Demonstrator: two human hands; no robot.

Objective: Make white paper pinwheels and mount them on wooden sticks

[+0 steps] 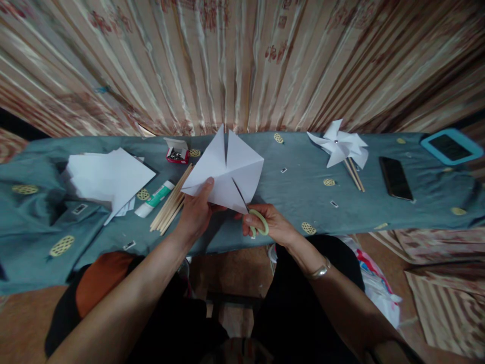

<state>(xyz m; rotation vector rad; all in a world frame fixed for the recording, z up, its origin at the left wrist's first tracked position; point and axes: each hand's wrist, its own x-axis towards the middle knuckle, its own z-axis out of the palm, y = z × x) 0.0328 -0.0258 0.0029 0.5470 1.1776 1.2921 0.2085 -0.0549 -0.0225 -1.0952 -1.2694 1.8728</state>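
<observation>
A square sheet of white paper is held above the table, with a slit open from its far corner toward the middle. My left hand grips the sheet at its near left side, thumb on top and fingers beneath. In my right hand is a pair of scissors with pale green handles, fingers through the loops. Their blades lie along a diagonal line from the near right corner toward the sheet's middle. Wooden sticks lie just left of my left hand.
Left on the cloth-covered table are a stack of white paper, a glue stick and a small red box of metal pins. Finished paper pinwheels on sticks, a phone and a blue-framed tablet lie right. A curtain hangs behind.
</observation>
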